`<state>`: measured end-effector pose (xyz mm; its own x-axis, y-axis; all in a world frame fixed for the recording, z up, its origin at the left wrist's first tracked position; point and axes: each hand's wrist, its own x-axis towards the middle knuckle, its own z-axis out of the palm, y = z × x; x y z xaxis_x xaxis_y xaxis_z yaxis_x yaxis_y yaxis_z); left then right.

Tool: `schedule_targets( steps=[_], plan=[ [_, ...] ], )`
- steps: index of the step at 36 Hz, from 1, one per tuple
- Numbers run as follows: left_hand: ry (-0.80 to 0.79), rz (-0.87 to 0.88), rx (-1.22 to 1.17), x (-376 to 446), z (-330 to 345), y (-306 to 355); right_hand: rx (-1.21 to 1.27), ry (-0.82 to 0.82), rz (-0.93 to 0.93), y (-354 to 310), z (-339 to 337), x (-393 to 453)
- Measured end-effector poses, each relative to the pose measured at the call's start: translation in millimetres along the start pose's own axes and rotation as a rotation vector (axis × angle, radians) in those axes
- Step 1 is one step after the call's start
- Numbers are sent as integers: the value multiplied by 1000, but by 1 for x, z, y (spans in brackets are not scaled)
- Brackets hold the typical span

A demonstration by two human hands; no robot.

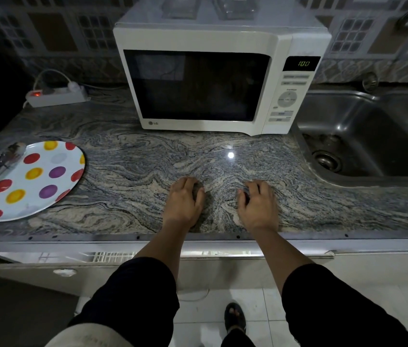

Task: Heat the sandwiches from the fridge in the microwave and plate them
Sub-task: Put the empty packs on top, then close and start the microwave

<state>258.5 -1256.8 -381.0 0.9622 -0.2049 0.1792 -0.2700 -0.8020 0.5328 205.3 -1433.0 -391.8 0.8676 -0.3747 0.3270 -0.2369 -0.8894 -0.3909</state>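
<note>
A white microwave (213,78) stands at the back of the stone counter (128,171), door closed, its window dark. Its green display (303,63) reads 100. No sandwich is visible through the glass. A white plate with coloured dots (35,179) lies at the counter's left, with metal tongs (0,166) resting across its left rim. My left hand (185,200) and my right hand (258,202) rest side by side on the counter in front of the microwave, fingers curled down, holding nothing.
A steel sink (370,136) is set into the counter right of the microwave. A power strip (56,95) with a red light lies at the back left. Clear containers (210,6) sit on top of the microwave. Tiled floor and one sandalled foot (235,316) show below.
</note>
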Motion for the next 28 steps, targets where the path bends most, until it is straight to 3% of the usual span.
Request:
schedule_targets(
  steps=[28],
  plan=[
    [-2,-9,-10,-2,-3,4,-2,-25,5,0,0,0]
  ],
)
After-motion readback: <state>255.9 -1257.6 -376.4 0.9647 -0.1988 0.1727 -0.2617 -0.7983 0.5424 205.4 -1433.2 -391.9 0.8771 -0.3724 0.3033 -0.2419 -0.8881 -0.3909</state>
